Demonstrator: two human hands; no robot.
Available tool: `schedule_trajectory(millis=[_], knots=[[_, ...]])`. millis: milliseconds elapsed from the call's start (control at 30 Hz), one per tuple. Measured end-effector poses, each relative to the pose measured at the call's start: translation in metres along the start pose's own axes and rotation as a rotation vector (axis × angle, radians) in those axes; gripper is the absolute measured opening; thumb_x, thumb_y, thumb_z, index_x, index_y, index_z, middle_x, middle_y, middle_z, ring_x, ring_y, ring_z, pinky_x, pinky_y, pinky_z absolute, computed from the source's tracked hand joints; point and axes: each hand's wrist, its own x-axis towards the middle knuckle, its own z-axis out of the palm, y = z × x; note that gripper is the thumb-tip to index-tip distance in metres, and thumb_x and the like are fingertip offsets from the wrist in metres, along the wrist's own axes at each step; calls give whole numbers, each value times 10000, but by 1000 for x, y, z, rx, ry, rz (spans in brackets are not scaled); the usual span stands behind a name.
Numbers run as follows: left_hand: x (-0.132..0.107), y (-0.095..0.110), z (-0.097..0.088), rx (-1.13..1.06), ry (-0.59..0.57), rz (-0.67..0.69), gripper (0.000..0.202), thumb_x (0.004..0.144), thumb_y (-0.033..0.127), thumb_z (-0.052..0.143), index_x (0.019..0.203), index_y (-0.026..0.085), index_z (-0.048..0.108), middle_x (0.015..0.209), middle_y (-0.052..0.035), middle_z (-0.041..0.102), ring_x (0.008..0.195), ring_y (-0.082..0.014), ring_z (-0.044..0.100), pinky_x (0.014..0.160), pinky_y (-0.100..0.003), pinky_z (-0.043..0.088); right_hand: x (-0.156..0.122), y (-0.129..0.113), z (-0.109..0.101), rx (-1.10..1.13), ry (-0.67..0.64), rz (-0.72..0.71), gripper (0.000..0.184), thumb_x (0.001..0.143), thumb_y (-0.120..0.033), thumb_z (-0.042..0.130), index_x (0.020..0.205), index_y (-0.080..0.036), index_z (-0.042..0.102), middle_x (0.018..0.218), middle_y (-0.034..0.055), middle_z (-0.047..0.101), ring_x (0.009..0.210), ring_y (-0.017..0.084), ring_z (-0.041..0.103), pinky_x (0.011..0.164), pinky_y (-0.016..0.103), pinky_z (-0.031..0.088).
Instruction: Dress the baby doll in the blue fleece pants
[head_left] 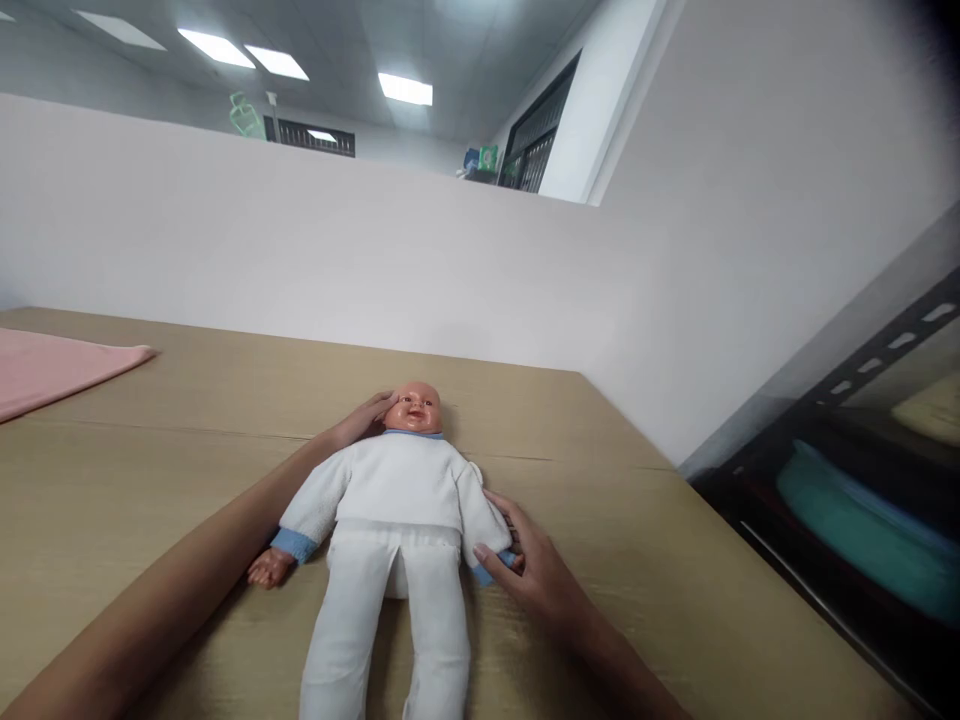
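A baby doll lies on its back on the wooden table, its head away from me. It wears a white fleece top with blue collar and cuffs, and white trousers. Against the side of its head rests my left hand, fingers stretched out, the tips partly hidden. My right hand closes around the doll's sleeve near the cuff, thumb on top and fingers on the outer side. The doll's other arm is spread out beside my left forearm. Its feet are beyond the lower edge of view.
A pink cloth lies at the table's left. Behind the table stands a white partition. To the right, a dark slotted shelf frame holds a teal item near the table's edge.
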Motion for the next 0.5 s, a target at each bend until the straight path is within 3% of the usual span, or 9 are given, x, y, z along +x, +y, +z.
schedule_trajectory(millis=[133,200,300,400,500], knots=[[-18,24,-7,367,257,147,654,898,679,875,1334,203,770,1584,-194,703,1563,-437,555,1359,-590,379,3,5,2,25,19,-22,742,985,-569,733,1600,-176,597,1358,175,778,880,260,736,663,335,587],[-37,43,3,532,235,314,526,962,625,834,1318,242,775,1554,-143,716,1571,-393,532,1392,-577,315,4,8,6,29,54,-33,714,990,-571,730,1577,-182,615,1353,179,790,997,304,775,687,347,616],[-82,76,45,683,13,535,359,1129,544,634,1285,251,770,1394,-115,785,1386,-318,676,1302,-522,452,8,14,12,40,139,-78,623,1016,-579,684,1504,-193,661,1392,186,790,1175,345,788,816,404,679],[-138,96,108,622,-245,480,303,1142,510,613,1258,279,771,1284,-91,810,1240,-294,746,1156,-464,577,13,13,13,18,278,-104,558,1031,-600,621,1407,-197,709,1380,192,788,1198,350,791,940,485,699],[-196,83,161,603,-628,433,290,1103,482,679,1300,322,819,1276,-93,839,1222,-310,780,1143,-466,593,-3,-4,13,-115,495,-157,491,1008,-575,629,1320,-212,741,1292,193,795,1177,383,775,924,561,707]])
